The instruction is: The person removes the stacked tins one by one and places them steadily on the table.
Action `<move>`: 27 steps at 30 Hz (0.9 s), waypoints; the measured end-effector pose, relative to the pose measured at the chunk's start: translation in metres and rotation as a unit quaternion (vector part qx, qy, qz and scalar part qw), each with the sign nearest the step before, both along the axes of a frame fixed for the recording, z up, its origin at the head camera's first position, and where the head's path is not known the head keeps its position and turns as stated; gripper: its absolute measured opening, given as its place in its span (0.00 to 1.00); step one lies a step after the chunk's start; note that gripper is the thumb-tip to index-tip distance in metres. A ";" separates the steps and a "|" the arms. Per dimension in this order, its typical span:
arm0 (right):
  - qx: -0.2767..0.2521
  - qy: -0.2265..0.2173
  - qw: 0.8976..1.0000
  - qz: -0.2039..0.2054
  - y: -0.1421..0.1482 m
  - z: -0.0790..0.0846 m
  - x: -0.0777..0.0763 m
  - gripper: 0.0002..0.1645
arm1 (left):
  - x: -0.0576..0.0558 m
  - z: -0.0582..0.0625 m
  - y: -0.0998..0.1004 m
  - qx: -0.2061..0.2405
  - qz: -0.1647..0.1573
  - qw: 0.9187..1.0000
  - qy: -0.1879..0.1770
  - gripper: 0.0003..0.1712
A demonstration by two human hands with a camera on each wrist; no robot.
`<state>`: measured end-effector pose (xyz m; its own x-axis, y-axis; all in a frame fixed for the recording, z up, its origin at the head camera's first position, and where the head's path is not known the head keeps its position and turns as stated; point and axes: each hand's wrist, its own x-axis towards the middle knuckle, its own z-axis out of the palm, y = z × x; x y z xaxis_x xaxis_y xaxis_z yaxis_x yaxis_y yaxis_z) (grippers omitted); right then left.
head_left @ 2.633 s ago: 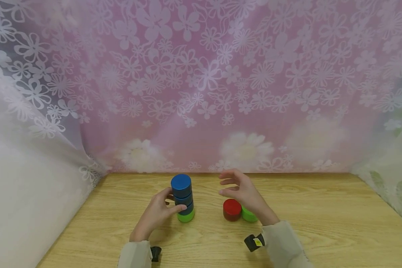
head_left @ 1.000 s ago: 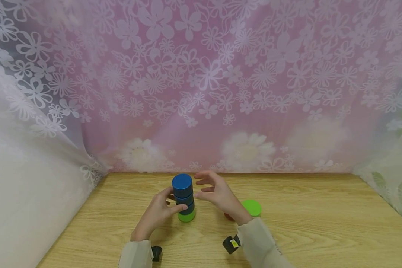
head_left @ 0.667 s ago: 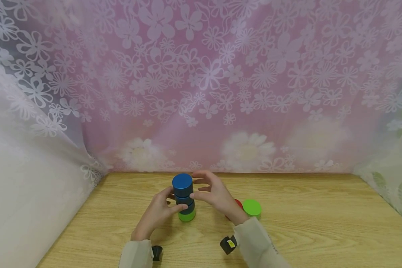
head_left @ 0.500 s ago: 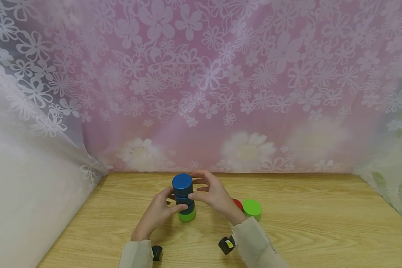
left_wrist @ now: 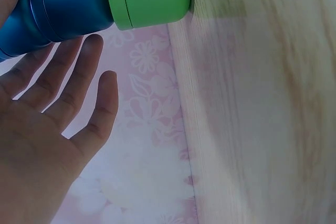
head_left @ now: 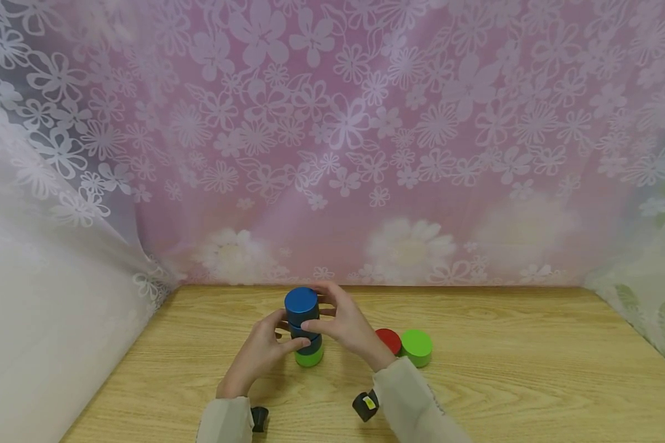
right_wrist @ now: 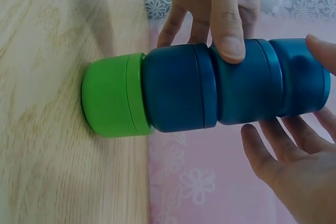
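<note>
In the head view a stack of small round tins stands on the table, a green tin (head_left: 309, 357) at the bottom and three blue ones above it. My left hand (head_left: 257, 351) holds the stack from the left, its thumb on the middle blue tin (right_wrist: 244, 90), fingers behind. From the right, my right hand (head_left: 343, 320) grips the top blue tin (head_left: 302, 301), thumb in front and fingers round the far side. The right wrist view shows the lowest blue tin (right_wrist: 176, 87) directly on the green one.
A red tin (head_left: 388, 340) and another green tin (head_left: 417, 347) sit side by side on the wooden table (head_left: 504, 369), right of the stack; my right forearm partly covers the red one. A pink flowered cloth (head_left: 332, 154) hangs behind the table.
My right hand has travelled left from above the red and green tins to the stack, and its thumb and fingers have closed round the top blue tin. The left hand stays in place.
</note>
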<state>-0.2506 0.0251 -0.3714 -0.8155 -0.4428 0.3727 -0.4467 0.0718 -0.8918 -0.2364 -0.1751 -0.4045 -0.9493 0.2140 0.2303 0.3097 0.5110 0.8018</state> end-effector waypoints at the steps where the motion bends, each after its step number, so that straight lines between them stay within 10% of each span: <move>1: 0.001 0.000 1.000 0.000 -0.001 0.000 0.000 0.37 | 0.000 0.000 0.000 0.000 0.000 1.000 -0.001 0.30; 27: -0.009 0.002 1.000 -0.026 0.005 -0.001 -0.002 0.40 | 0.001 0.001 0.002 0.002 0.006 1.000 -0.010 0.30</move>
<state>-0.2526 0.0299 -0.3728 -0.8349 -0.3936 0.3846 -0.4472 0.0780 -0.8910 -0.2355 -0.1735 -0.4030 -0.9560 0.2023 0.2126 0.2882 0.5103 0.8102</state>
